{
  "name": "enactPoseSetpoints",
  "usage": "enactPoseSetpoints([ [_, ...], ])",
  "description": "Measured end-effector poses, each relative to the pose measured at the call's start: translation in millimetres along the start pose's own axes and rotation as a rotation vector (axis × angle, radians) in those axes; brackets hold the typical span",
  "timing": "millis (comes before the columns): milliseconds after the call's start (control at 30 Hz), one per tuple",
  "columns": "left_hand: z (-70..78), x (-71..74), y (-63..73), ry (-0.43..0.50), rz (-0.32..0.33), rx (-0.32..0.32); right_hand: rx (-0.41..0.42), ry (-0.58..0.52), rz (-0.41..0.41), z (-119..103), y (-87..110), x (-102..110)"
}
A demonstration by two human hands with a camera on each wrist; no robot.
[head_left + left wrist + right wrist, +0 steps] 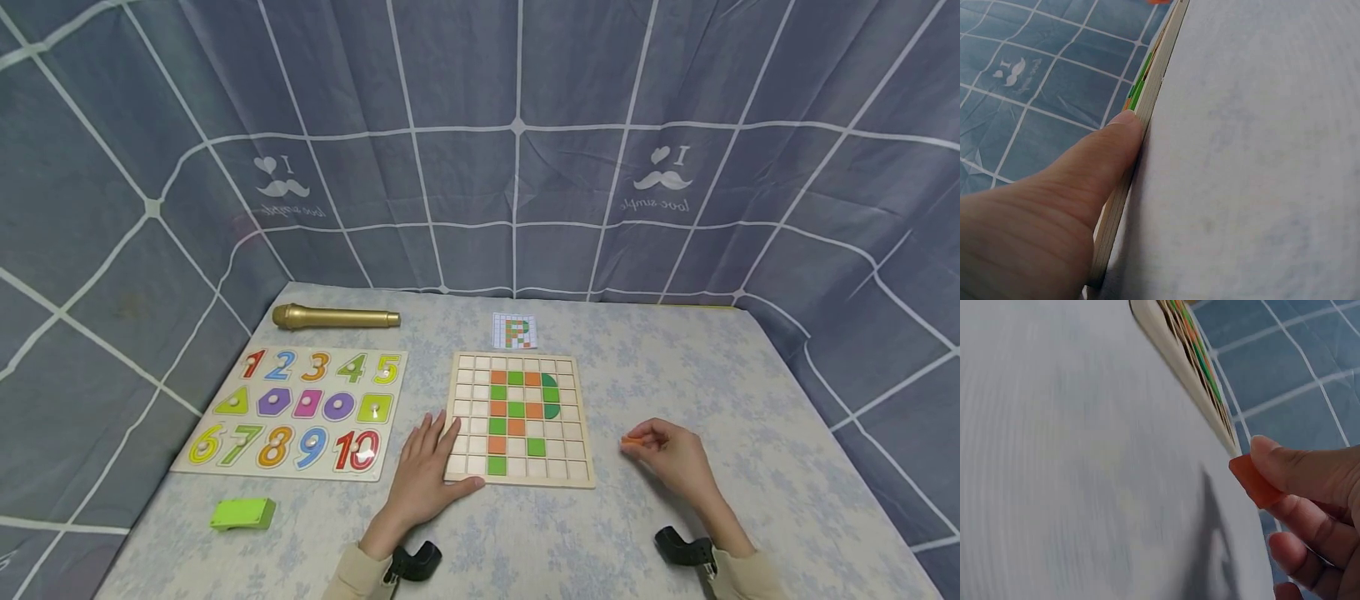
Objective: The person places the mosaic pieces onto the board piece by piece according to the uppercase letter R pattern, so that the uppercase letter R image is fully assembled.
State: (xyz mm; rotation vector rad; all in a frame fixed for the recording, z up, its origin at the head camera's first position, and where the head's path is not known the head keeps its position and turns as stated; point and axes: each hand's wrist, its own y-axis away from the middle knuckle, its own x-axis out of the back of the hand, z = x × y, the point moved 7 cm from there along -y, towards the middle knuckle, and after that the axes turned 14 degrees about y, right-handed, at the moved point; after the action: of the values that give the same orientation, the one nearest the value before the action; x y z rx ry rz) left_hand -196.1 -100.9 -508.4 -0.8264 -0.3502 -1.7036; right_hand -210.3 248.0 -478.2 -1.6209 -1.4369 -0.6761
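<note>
A wooden grid board [465,383] lies on the table with orange, light green and dark green tiles in some of its squares. My left hand [426,482] rests at its lower left corner, fingers spread and straight. In the left wrist view the thumb [1116,140] touches the board's edge [1159,69]. To the right of the board, my right hand [671,458] pinches an orange tile [1255,481] between thumb and fingertips, above the table. Behind the board lies a small pattern card [514,331] showing a similar coloured figure.
Left of the board is a number and shape puzzle [288,421]. A gold microphone [337,318] lies behind that puzzle, and a light green block [243,514] sits in front of it. A grid-patterned curtain [480,183] surrounds the table on the back and sides.
</note>
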Motion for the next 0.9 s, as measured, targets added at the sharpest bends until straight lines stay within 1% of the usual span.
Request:
enactPoseSetpoints([
  [133, -0.4, 0.2, 0.4, 0.001, 0.004, -0.004, 0.005, -0.1, -0.104, -22.6, -3.0, -17.3],
  [200, -0.7, 0.2, 0.4, 0.0, 0.009, -0.009, 0.021, -0.127, -0.154, -33.7, -4.3, -26.1],
  [300, -1.4, 0.0, 0.3, -0.009, 0.016, -0.021, 0.056, -0.16, -0.202, -48.5, -5.0, -36.8],
  [467, -1.8, -0.3, 0.2, -0.019, 0.022, -0.033, 0.094, -0.197, -0.25, -64.2, -5.6, -52.2],
  [567, -1.5, -0.7, 0.2, -0.011, 0.015, -0.026, 0.113, -0.191, -0.271, -68.8, -4.7, -59.7],
  [633, -1.4, -1.1, 0.1, -0.007, 0.009, -0.02, 0.114, -0.187, -0.278, -69.9, -3.7, -62.9],
  [800, -1.8, -0.9, -0.4, -0.009, 0.006, -0.011, 0.084, -0.157, -0.281, -67.5, -3.5, -65.6],
  [900, -1.7, -0.3, -0.7, -0.012, 0.006, -0.01, 0.102, -0.124, -0.275, -67.1, -3.8, -64.8],
])
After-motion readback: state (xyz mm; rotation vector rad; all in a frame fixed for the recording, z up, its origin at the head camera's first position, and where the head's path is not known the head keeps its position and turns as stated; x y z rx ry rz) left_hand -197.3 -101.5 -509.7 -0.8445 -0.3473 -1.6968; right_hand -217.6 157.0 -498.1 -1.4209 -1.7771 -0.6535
